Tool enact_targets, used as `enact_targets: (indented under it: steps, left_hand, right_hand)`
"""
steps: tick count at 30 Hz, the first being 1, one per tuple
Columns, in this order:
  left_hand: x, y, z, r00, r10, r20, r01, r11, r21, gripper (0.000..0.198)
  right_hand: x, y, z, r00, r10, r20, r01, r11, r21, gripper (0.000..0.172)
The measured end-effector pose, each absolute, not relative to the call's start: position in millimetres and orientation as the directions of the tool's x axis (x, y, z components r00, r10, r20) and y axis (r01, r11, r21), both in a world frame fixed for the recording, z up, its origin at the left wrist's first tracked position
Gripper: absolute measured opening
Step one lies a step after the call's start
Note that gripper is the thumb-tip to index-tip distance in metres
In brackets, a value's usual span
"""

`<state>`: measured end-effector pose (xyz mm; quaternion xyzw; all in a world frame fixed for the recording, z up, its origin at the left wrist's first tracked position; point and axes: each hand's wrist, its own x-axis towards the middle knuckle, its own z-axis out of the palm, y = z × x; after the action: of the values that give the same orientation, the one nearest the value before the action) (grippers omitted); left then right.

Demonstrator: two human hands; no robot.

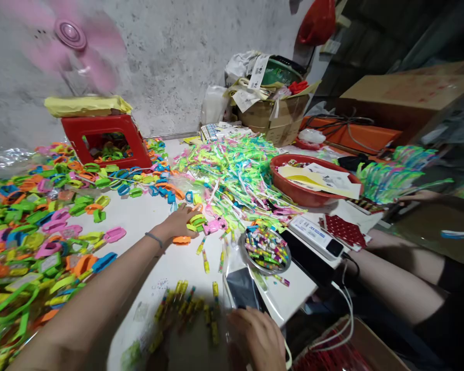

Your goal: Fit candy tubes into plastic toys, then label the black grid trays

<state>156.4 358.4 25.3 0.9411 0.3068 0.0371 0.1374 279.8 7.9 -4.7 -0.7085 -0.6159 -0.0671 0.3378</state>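
Note:
My left hand (180, 224) reaches across the white table, its fingers and thumb bent around a few coloured plastic pieces. A yellow-green piece (197, 221) shows at its fingertips, and an orange piece (181, 240) lies under the thumb side. At the near edge, my right hand (258, 335) has its fingers curled at the side of a clear plastic bag (226, 288); the fingertips are partly hidden. Small yellow patterned sticks (185, 304) show blurred beside it. Just beyond the right hand lies a dark phone (243, 288), and behind that a metal bowl (266, 250) full of similar sticks.
Loose plastic pieces (54, 226) cover the left side, around a red stool (108, 139). A pile of bright strips (232, 159) and a red basin (313, 185) stand farther back. A pink fan (71, 38) spins. A co-worker's arms (394, 278) reach in from the right.

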Motion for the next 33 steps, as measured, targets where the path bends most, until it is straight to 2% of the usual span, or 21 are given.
enact_targets:
  steps: [3, 6, 9, 13, 19, 24, 27, 30, 33]
  left_hand:
    - [133, 337, 27, 0.779, 0.627, -0.014, 0.604, -0.745, 0.284, 0.08]
    - [102, 317, 25, 0.732, 0.68, -0.031, 0.658, -0.695, 0.291, 0.081]
    - [73, 297, 22, 0.684, 0.727, -0.053, 0.706, -0.643, 0.296, 0.083]
    - [44, 268, 22, 0.644, 0.764, -0.042, 0.736, -0.604, 0.306, 0.082]
    - [21, 217, 27, 0.631, 0.772, -0.073, 0.751, -0.584, 0.308, 0.082]
    - [6, 185, 32, 0.629, 0.774, -0.078, 0.75, -0.576, 0.325, 0.081]
    - [7, 175, 34, 0.601, 0.799, 0.01, 0.739, -0.56, 0.373, 0.061]
    - [16, 173, 35, 0.507, 0.857, 0.094, 0.715, -0.479, 0.509, 0.035]
    - [24, 176, 35, 0.458, 0.879, 0.132, 0.647, -0.432, 0.628, 0.021]
  right_hand:
    - [268, 10, 5, 0.209, 0.846, 0.491, 0.888, 0.046, -0.458, 0.032]
    - [258, 12, 10, 0.172, 0.902, 0.396, 0.88, 0.04, -0.474, 0.028]
    - [250, 18, 12, 0.17, 0.947, 0.274, 0.91, -0.043, -0.413, 0.03]
    - [239, 27, 14, 0.169, 0.968, 0.188, 0.953, -0.112, -0.28, 0.028]
    - [222, 27, 18, 0.196, 0.962, 0.192, 0.969, -0.159, -0.19, 0.021]
    - [212, 30, 24, 0.224, 0.963, 0.146, 0.966, -0.2, -0.166, 0.024]
    - [204, 35, 24, 0.224, 0.97, 0.091, 0.961, -0.204, -0.185, 0.023]
    - [199, 39, 21, 0.234, 0.968, 0.088, 0.953, -0.211, -0.216, 0.023]
    - [201, 39, 20, 0.262, 0.961, 0.085, 0.937, -0.232, -0.262, 0.027]
